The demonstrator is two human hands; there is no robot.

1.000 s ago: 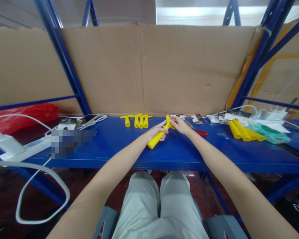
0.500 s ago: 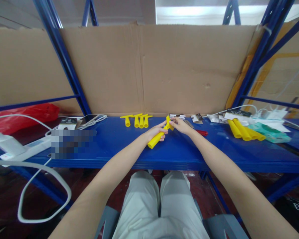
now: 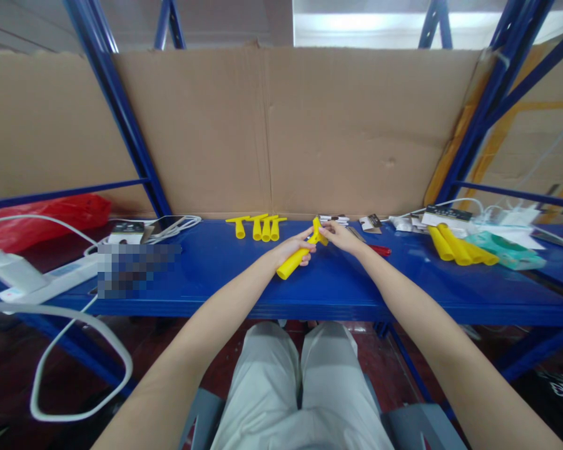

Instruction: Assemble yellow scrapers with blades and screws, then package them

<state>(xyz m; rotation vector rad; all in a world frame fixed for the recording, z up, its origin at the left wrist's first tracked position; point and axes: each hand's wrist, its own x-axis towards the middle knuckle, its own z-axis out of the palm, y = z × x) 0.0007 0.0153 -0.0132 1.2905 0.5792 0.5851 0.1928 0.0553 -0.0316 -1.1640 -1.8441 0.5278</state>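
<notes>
My left hand (image 3: 294, 248) is wrapped round the handle of a yellow T-shaped tool (image 3: 288, 265), its round handle end pointing down toward me. The fingers of my right hand (image 3: 336, 236) pinch the tool's wide head at its right side. Whether a smaller part sits between those fingers is too small to tell. Behind and left of my hands, several yellow T-shaped tools (image 3: 257, 229) stand in a row near the back of the blue table (image 3: 216, 275). A red object (image 3: 380, 250) lies just right of my right hand, partly behind the wrist.
On the right lie several yellow tubes (image 3: 460, 247), a green plastic packet (image 3: 507, 250) and a black-and-white box (image 3: 446, 215). Small packets (image 3: 371, 223) lie behind my right hand. A power strip (image 3: 56, 278), cables and a red bag (image 3: 47, 222) occupy the left. Cardboard (image 3: 309, 131) stands behind.
</notes>
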